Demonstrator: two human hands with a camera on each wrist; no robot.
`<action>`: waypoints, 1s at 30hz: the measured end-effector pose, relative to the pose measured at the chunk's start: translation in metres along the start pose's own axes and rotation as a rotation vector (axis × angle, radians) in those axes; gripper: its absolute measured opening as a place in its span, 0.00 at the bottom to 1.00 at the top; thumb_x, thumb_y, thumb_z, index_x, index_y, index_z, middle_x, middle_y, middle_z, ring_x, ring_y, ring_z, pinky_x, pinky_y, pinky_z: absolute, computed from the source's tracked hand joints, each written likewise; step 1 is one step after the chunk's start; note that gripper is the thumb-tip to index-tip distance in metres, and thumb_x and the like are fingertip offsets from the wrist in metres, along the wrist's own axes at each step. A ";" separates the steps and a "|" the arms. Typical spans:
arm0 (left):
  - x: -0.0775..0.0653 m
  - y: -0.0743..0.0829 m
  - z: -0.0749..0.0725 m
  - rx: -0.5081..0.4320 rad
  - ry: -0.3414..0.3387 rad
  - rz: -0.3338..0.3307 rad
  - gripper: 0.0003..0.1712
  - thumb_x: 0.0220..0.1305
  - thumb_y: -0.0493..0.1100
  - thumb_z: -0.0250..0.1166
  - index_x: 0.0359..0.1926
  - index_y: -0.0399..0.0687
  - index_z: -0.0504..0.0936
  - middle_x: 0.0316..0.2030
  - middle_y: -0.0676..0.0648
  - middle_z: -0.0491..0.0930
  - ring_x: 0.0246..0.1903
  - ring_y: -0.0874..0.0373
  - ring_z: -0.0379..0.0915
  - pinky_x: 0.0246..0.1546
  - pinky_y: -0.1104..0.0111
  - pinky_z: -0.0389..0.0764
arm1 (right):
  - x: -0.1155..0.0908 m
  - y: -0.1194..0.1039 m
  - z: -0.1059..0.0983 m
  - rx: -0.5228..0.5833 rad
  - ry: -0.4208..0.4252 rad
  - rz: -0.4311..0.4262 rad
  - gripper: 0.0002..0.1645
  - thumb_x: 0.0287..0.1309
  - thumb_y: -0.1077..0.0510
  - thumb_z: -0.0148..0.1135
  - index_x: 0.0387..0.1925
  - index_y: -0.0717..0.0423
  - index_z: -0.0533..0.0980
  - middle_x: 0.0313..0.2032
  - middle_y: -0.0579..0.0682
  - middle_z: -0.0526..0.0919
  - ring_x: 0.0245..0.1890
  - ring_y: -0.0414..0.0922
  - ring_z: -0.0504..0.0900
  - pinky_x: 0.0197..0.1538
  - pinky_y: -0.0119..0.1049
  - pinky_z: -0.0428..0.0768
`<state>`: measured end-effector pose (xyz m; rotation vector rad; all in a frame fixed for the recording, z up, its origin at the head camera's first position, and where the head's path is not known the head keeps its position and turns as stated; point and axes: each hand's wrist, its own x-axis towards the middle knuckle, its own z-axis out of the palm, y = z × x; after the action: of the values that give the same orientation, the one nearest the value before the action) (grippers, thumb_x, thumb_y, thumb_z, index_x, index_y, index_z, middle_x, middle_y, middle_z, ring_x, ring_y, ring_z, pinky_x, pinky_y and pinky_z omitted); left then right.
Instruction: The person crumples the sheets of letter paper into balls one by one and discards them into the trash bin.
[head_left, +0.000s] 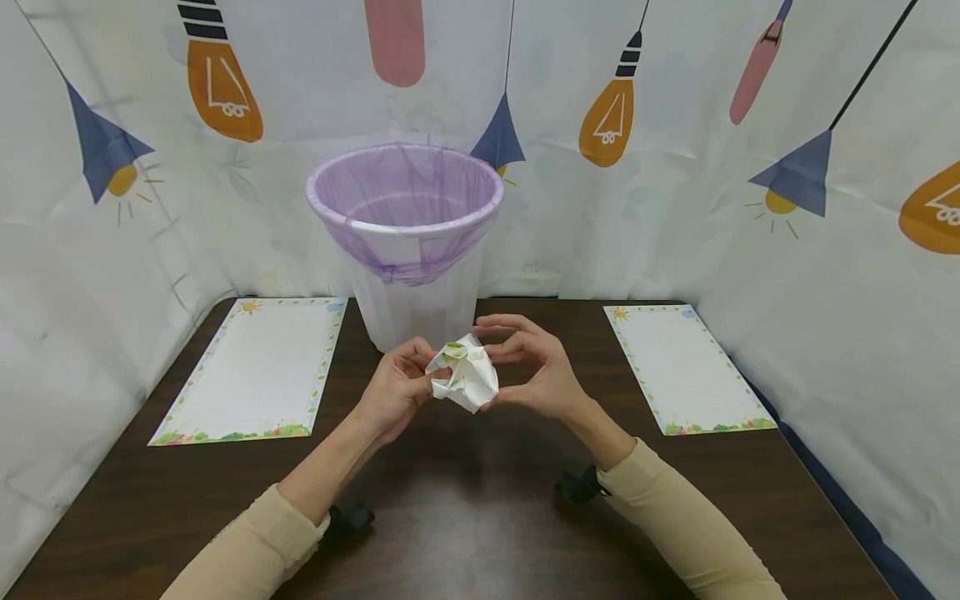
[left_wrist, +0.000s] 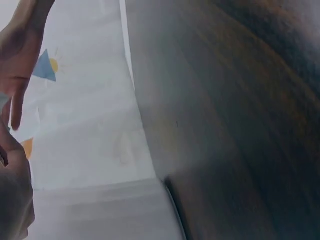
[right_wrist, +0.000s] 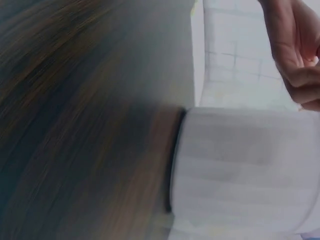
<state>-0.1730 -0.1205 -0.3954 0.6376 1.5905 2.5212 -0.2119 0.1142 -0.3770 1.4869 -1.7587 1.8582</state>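
Observation:
A crumpled sheet of white paper [head_left: 471, 377] with a bit of green print is held up in front of the bin, above the table. My left hand [head_left: 401, 387] pinches its left side between thumb and fingers. Around its right side curve the fingers and thumb of my right hand [head_left: 536, 371], fingertips at the paper's edge. The left wrist view catches my left hand [left_wrist: 15, 195] at lower left, the right hand [left_wrist: 20, 65] above it. At upper right in the right wrist view is the left hand [right_wrist: 300, 55], fingers curled.
A white bin [head_left: 416, 308] lined with a purple bag [head_left: 420, 271] stands at the back of the dark table [head_left: 465, 517]. Flat bordered sheets lie on both sides, a left sheet [head_left: 258, 367] and a right sheet [head_left: 686, 367]. Behind hangs a printed curtain [head_left: 675, 217].

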 end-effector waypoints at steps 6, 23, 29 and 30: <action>-0.001 -0.002 -0.001 0.079 -0.002 0.003 0.23 0.61 0.17 0.62 0.31 0.52 0.83 0.36 0.51 0.85 0.34 0.60 0.78 0.32 0.73 0.80 | 0.003 0.002 0.012 -0.008 0.023 0.076 0.27 0.40 0.63 0.86 0.35 0.61 0.74 0.55 0.68 0.82 0.56 0.62 0.82 0.46 0.52 0.85; -0.004 0.006 0.005 0.641 0.037 0.189 0.12 0.63 0.22 0.65 0.40 0.40 0.88 0.43 0.42 0.83 0.28 0.58 0.72 0.25 0.73 0.75 | -0.002 0.007 0.026 -0.190 0.094 0.321 0.22 0.47 0.76 0.77 0.47 0.66 0.84 0.44 0.57 0.87 0.33 0.42 0.82 0.34 0.31 0.81; -0.010 0.010 0.007 0.622 0.004 0.148 0.16 0.68 0.27 0.65 0.54 0.38 0.86 0.54 0.41 0.75 0.44 0.50 0.72 0.43 0.70 0.81 | -0.003 0.011 0.022 -0.058 0.151 0.307 0.18 0.49 0.78 0.75 0.44 0.70 0.82 0.44 0.63 0.85 0.33 0.47 0.86 0.34 0.38 0.86; -0.011 0.009 0.007 0.595 -0.010 0.138 0.17 0.67 0.27 0.66 0.56 0.37 0.84 0.55 0.40 0.74 0.44 0.49 0.72 0.43 0.69 0.81 | -0.004 0.011 0.022 -0.042 0.157 0.306 0.17 0.49 0.78 0.74 0.43 0.71 0.82 0.43 0.64 0.85 0.32 0.48 0.87 0.33 0.38 0.86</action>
<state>-0.1592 -0.1216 -0.3875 0.8309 2.3847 2.0970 -0.2068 0.0944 -0.3915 1.0716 -2.0238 1.9974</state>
